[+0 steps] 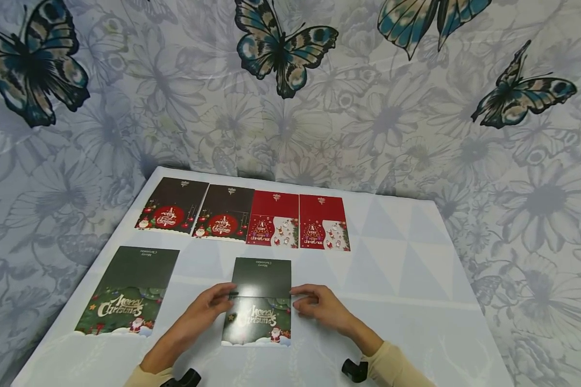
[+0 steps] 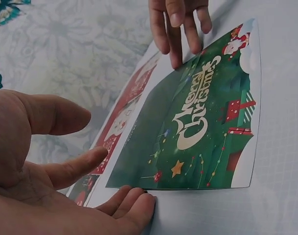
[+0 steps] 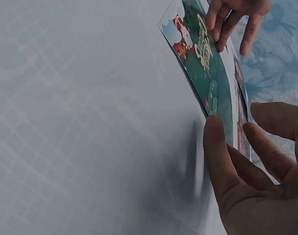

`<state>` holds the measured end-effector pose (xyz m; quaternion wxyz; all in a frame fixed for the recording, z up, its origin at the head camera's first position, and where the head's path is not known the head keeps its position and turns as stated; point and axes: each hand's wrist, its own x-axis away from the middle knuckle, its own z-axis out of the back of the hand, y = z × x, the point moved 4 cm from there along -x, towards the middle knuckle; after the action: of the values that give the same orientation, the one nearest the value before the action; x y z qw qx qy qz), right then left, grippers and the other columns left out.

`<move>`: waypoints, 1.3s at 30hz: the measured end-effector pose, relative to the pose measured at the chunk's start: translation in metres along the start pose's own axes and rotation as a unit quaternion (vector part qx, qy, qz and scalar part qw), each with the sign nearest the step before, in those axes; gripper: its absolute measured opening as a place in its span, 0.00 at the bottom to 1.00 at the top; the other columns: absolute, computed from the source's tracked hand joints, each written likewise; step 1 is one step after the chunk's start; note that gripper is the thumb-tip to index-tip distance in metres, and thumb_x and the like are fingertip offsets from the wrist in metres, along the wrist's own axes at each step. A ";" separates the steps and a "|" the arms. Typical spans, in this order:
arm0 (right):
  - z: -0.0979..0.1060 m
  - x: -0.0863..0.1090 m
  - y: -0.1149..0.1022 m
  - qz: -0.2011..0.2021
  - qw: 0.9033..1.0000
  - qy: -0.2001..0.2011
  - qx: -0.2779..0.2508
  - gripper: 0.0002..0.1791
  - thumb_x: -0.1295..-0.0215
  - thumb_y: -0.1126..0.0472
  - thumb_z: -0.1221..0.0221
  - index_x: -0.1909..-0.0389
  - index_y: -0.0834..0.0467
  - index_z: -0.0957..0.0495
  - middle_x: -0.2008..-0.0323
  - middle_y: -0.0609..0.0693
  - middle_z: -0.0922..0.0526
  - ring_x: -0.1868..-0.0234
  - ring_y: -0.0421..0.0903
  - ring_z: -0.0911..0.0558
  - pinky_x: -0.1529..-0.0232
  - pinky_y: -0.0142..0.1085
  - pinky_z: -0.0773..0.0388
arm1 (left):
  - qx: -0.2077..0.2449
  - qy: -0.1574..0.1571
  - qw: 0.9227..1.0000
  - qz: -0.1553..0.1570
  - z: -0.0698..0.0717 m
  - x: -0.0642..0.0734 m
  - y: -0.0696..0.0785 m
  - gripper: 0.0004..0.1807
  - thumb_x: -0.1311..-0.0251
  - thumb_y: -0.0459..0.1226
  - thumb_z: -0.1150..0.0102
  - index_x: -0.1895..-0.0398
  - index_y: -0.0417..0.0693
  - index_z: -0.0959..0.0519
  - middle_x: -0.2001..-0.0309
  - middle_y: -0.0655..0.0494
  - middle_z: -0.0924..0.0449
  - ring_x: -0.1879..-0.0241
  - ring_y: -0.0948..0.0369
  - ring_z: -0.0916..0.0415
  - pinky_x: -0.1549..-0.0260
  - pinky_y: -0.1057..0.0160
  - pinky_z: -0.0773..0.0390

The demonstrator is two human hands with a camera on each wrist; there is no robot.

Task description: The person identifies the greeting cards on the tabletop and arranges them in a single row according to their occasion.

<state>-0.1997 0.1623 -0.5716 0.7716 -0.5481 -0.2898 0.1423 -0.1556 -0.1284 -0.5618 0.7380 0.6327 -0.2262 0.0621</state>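
- The green card (image 1: pixel 257 302) is laid near the middle of the table (image 1: pixel 392 285), between the two hands. It is opened flat, with a crease running across it.
- Its far half is left plain dark green, with small print by the far edge; its near half is decorated with pale "Merry Christmas" lettering, a star, gifts, a Santa and a snowy border.
- Part of the lettering and the crease is washed out by glare — mostly on the left side.
- The card's left edge is touched by the left hand (image 1: pixel 210 303); its fingers are held loose and extended, the thumb apart, with nothing clasped.
- The right edge is met by a fingertip of the right hand (image 1: pixel 324 306); its fingers are relaxed and spread, nothing gripped.
- A matching card (image 1: pixel 128 293) is set to the left, well apart, beyond the left hand.
- Behind, two dark cards (image 1: pixel 174 204) and two red cards (image 1: pixel 273 220) are lined up side by side — partly hidden by the left hand in its wrist view.
- Butterflies (image 1: pixel 283 51) are printed on the backdrop (image 1: pixel 382 129).
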 end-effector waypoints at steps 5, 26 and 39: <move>0.001 0.001 -0.002 -0.004 1.000 0.003 -0.008 0.20 0.30 0.64 0.40 0.38 0.63 0.24 0.50 0.62 0.15 0.51 0.51 0.14 0.55 0.37 0.16 | -0.004 0.005 1.000 -0.006 0.001 0.000 -0.001 0.25 0.28 0.36 0.47 0.29 0.43 0.32 0.32 0.43 0.32 0.40 0.50 0.30 0.44 0.46 0.29; 0.004 0.003 -0.006 0.019 0.998 0.054 -0.021 0.24 0.34 0.70 0.38 0.37 0.63 0.27 0.62 0.64 0.13 0.58 0.50 0.12 0.63 0.30 0.22 | 0.047 0.032 0.996 -0.065 -0.005 -0.008 0.002 0.27 0.36 0.24 0.45 0.32 0.38 0.29 0.36 0.38 0.29 0.56 0.63 0.18 0.59 0.65 0.22; 0.021 0.009 -0.011 0.026 0.997 0.057 -0.055 0.26 0.33 0.72 0.42 0.34 0.64 0.30 0.57 0.67 0.14 0.57 0.48 0.13 0.57 0.36 0.17 | 0.007 0.029 0.997 -0.076 -0.016 -0.017 0.015 0.29 0.37 0.26 0.44 0.31 0.43 0.29 0.61 0.44 0.15 0.62 0.60 0.20 0.65 0.61 0.25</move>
<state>-0.2063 0.1794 -0.5536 0.7519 -0.6040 -0.2383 0.1143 -0.1722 -0.1067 -0.5567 0.7426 0.6510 -0.1551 0.0257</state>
